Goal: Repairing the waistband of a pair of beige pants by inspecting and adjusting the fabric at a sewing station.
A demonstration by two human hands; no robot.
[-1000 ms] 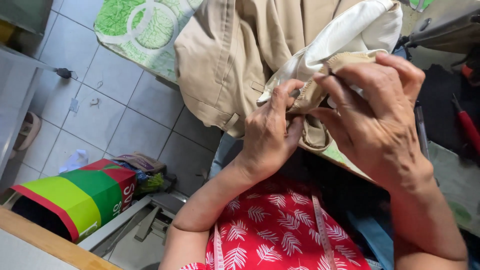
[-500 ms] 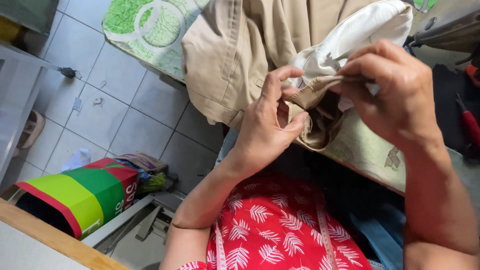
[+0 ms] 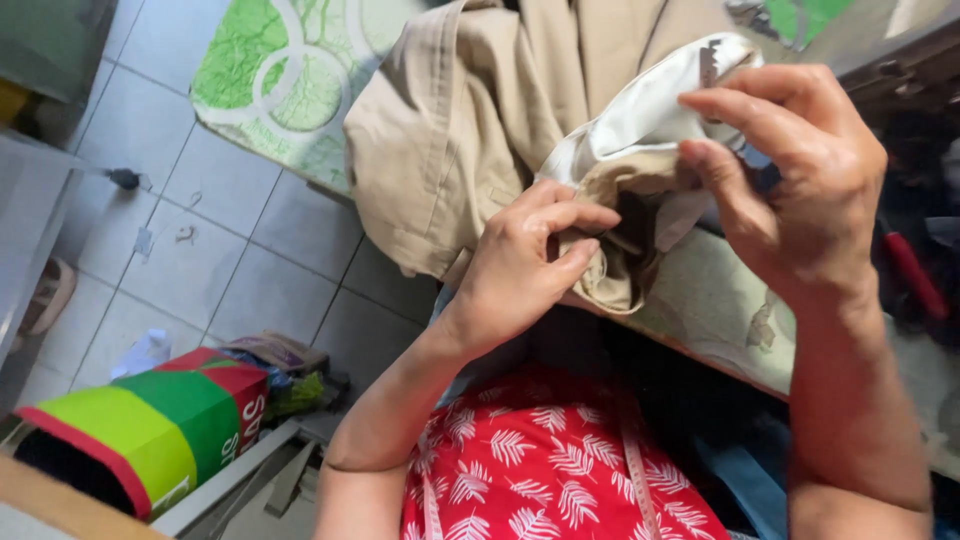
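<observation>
Beige trousers (image 3: 470,130) hang over the table edge, their white pocket lining (image 3: 640,110) turned out. My left hand (image 3: 525,265) pinches a fold of the beige cloth near the pocket opening between thumb and fingers. My right hand (image 3: 800,190) grips the lining and beige cloth from the right, fingers curled over it. Both hands hold the same garment close together. I cannot tell whether anything small is held in the fingers.
A green leaf-patterned mat (image 3: 270,90) lies on the grey tiled floor (image 3: 230,280). A red, green and yellow box (image 3: 150,430) sits at lower left. A red-handled tool (image 3: 910,275) lies on the table at right. My red patterned top (image 3: 560,460) fills the bottom.
My right hand has lifted and opened its grip a little, moving right along the lining. My left hand has shifted down, pinching the beige fold. The view has moved slightly.
</observation>
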